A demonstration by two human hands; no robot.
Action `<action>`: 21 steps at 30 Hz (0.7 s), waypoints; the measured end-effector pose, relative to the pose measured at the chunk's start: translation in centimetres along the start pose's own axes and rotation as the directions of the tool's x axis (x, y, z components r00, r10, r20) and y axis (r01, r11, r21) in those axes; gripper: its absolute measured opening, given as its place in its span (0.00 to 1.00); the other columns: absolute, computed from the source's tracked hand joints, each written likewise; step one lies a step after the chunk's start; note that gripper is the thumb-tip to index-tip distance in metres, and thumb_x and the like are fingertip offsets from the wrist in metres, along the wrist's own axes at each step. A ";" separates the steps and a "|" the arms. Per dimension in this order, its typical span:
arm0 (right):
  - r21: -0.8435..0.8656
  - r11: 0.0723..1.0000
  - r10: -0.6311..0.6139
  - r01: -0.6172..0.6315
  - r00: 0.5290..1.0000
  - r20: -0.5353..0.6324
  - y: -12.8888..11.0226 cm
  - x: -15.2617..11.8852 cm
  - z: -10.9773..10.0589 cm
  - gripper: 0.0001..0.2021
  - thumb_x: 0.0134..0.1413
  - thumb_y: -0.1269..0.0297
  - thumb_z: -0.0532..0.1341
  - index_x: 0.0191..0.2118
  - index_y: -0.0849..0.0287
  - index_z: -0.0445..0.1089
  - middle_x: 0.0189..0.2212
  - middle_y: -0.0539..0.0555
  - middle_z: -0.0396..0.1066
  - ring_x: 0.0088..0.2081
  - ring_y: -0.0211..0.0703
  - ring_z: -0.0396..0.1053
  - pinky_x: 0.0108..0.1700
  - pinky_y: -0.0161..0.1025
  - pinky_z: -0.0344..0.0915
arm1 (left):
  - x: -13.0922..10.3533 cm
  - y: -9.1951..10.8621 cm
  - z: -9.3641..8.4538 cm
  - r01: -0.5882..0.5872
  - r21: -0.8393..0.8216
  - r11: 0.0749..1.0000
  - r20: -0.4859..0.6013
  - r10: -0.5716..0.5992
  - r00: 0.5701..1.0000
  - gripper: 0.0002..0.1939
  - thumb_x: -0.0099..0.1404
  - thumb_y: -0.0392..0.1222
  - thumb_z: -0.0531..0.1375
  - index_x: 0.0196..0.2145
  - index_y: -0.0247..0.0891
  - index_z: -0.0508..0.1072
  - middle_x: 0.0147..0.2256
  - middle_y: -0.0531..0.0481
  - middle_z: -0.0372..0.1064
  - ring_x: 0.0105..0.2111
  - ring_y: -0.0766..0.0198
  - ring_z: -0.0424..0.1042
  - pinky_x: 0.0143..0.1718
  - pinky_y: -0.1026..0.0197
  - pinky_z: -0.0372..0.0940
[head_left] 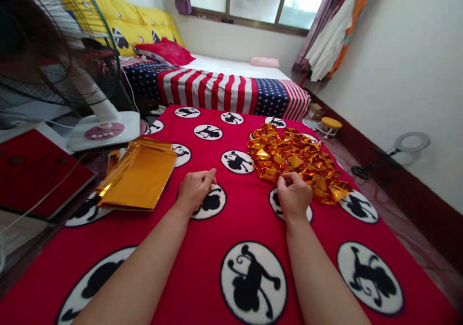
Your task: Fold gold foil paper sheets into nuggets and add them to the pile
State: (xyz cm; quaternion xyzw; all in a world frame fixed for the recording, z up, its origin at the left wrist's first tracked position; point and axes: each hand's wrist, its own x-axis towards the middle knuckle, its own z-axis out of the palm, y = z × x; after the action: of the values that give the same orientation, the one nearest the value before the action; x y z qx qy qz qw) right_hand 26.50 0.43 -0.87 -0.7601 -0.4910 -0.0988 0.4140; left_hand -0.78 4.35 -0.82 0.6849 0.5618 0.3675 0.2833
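My left hand (196,188) is closed above the red cloth (202,267), with its thumb and fingers pressed together. Nothing shows between them clearly. To its left lies a stack of gold foil sheets (139,178). My right hand (294,195) has its fingers curled in, right at the near edge of a pile of folded gold foil pieces (294,161). Whether those fingers hold a piece is hidden. The cloth has white circles with black monkey figures.
A fan (104,131) with a white base stands at the left, beside a red board (36,175). Beyond the cloth is a bed with a striped, starred cover (217,91). A yellow stool (331,123) and a ring-shaped stand (412,142) are at the right.
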 end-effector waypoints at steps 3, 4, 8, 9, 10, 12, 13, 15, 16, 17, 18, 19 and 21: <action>-0.037 0.998 0.047 -0.047 0.999 -0.016 0.7 0.3 0.3 0.09 0.51 0.62 0.58 0.31 0.58 0.75 0.26 0.56 0.77 0.27 0.49 0.71 0.33 0.40 0.59 | 0.0 -0.1 0.0 0.005 -0.009 1.000 -0.008 -0.005 1.000 0.28 0.67 0.61 0.49 0.25 0.38 0.77 0.19 0.50 0.71 0.22 0.63 0.70 0.26 0.63 0.56; -0.044 0.997 0.059 -0.060 0.998 -0.015 0.8 0.4 0.4 0.10 0.51 0.61 0.58 0.32 0.58 0.75 0.25 0.56 0.76 0.27 0.49 0.70 0.32 0.40 0.58 | 0.1 -0.2 0.0 0.006 -0.011 1.000 -0.009 -0.006 1.000 0.28 0.67 0.61 0.49 0.25 0.38 0.77 0.19 0.50 0.71 0.22 0.63 0.70 0.26 0.63 0.56; -0.109 0.990 0.094 -0.093 0.996 0.005 0.7 0.4 0.1 0.11 0.48 0.62 0.59 0.37 0.57 0.75 0.25 0.54 0.75 0.26 0.47 0.68 0.30 0.39 0.53 | 0.2 -0.3 0.0 -0.007 -0.022 1.000 -0.015 0.006 1.000 0.28 0.67 0.61 0.49 0.25 0.37 0.77 0.19 0.50 0.71 0.22 0.64 0.70 0.25 0.63 0.56; -0.125 0.987 0.099 -0.098 0.995 0.002 0.5 0.2 -0.1 0.12 0.47 0.63 0.60 0.39 0.57 0.74 0.25 0.54 0.74 0.25 0.46 0.67 0.29 0.39 0.52 | 0.2 -0.4 0.1 -0.007 -0.025 1.000 -0.014 0.006 1.000 0.28 0.67 0.61 0.49 0.25 0.37 0.77 0.19 0.50 0.71 0.22 0.64 0.70 0.25 0.63 0.56; -0.131 0.987 0.097 -0.097 0.995 -0.006 0.1 0.0 -0.4 0.14 0.46 0.65 0.60 0.41 0.57 0.73 0.25 0.53 0.73 0.25 0.45 0.66 0.29 0.39 0.52 | 0.2 -0.4 0.1 -0.005 -0.028 1.000 -0.015 0.005 1.000 0.29 0.67 0.61 0.49 0.26 0.37 0.77 0.19 0.50 0.71 0.22 0.64 0.70 0.25 0.63 0.56; -0.072 0.995 0.060 -0.063 0.998 -0.034 -1.2 -0.8 -0.7 0.15 0.46 0.67 0.59 0.43 0.58 0.71 0.24 0.51 0.70 0.25 0.44 0.65 0.29 0.39 0.53 | 0.2 -0.4 0.2 -0.006 -0.034 0.999 -0.014 0.006 1.000 0.29 0.68 0.60 0.49 0.26 0.37 0.77 0.19 0.50 0.71 0.22 0.64 0.70 0.25 0.64 0.56; -0.015 1.000 0.009 -0.010 0.999 -0.031 -2.1 -1.3 -0.8 0.14 0.47 0.68 0.58 0.43 0.58 0.70 0.24 0.50 0.69 0.25 0.44 0.65 0.30 0.39 0.54 | 0.2 -0.4 0.2 -0.009 -0.038 0.999 -0.017 0.008 1.000 0.29 0.68 0.60 0.49 0.26 0.37 0.77 0.19 0.50 0.71 0.22 0.64 0.70 0.25 0.64 0.56; 0.160 0.979 -0.134 0.128 0.991 0.025 -4.0 -2.8 -0.6 0.10 0.51 0.67 0.58 0.40 0.58 0.69 0.22 0.48 0.65 0.25 0.42 0.64 0.30 0.38 0.57 | 0.2 -0.5 0.2 -0.015 -0.050 0.999 -0.033 0.014 0.999 0.28 0.68 0.60 0.50 0.25 0.36 0.77 0.19 0.50 0.71 0.22 0.65 0.70 0.25 0.64 0.56; 0.264 0.946 -0.220 0.187 0.970 0.103 -5.0 -3.5 -0.4 0.08 0.53 0.66 0.57 0.40 0.57 0.69 0.22 0.48 0.65 0.25 0.41 0.64 0.31 0.37 0.59 | 0.3 -0.4 0.2 -0.021 -0.057 0.998 -0.043 0.018 0.999 0.28 0.67 0.59 0.50 0.25 0.36 0.77 0.19 0.50 0.71 0.22 0.65 0.69 0.25 0.64 0.56; 0.359 0.907 -0.307 0.221 0.930 0.203 -5.8 -4.2 -0.1 0.08 0.55 0.66 0.57 0.40 0.57 0.70 0.24 0.48 0.66 0.26 0.40 0.65 0.32 0.37 0.60 | 0.2 -0.4 0.1 -0.028 -0.063 0.998 -0.053 0.024 0.998 0.27 0.68 0.59 0.50 0.26 0.36 0.77 0.19 0.50 0.71 0.21 0.65 0.69 0.25 0.64 0.56; 0.435 0.869 -0.386 0.236 0.873 0.297 -6.5 -4.7 0.3 0.08 0.57 0.65 0.57 0.40 0.56 0.71 0.26 0.49 0.68 0.27 0.40 0.66 0.33 0.36 0.61 | 0.2 -0.4 0.1 -0.038 -0.067 0.997 -0.064 0.034 0.997 0.27 0.68 0.58 0.50 0.26 0.36 0.76 0.19 0.51 0.71 0.21 0.66 0.68 0.25 0.64 0.56; 0.477 0.848 -0.430 0.230 0.825 0.367 -6.9 -5.0 0.7 0.08 0.57 0.64 0.58 0.41 0.56 0.71 0.28 0.50 0.70 0.28 0.40 0.67 0.33 0.36 0.62 | 0.1 -0.3 0.0 -0.053 -0.069 0.996 -0.072 0.048 0.996 0.26 0.68 0.57 0.50 0.26 0.36 0.76 0.19 0.51 0.70 0.21 0.66 0.68 0.26 0.64 0.56; 0.483 0.862 -0.390 0.157 0.812 0.433 -7.1 -5.1 1.6 0.09 0.56 0.60 0.61 0.40 0.57 0.72 0.31 0.51 0.71 0.28 0.40 0.67 0.33 0.37 0.63 | -0.1 -0.1 0.0 -0.085 -0.062 0.994 -0.087 0.079 0.993 0.25 0.68 0.55 0.51 0.26 0.36 0.76 0.19 0.51 0.69 0.21 0.67 0.68 0.27 0.65 0.57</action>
State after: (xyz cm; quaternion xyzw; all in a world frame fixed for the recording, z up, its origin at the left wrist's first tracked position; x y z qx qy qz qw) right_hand 17.68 -0.58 -0.96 -0.5682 -0.6998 0.1584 0.4028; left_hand -0.85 4.31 -0.88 0.6815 0.5323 0.4257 0.2664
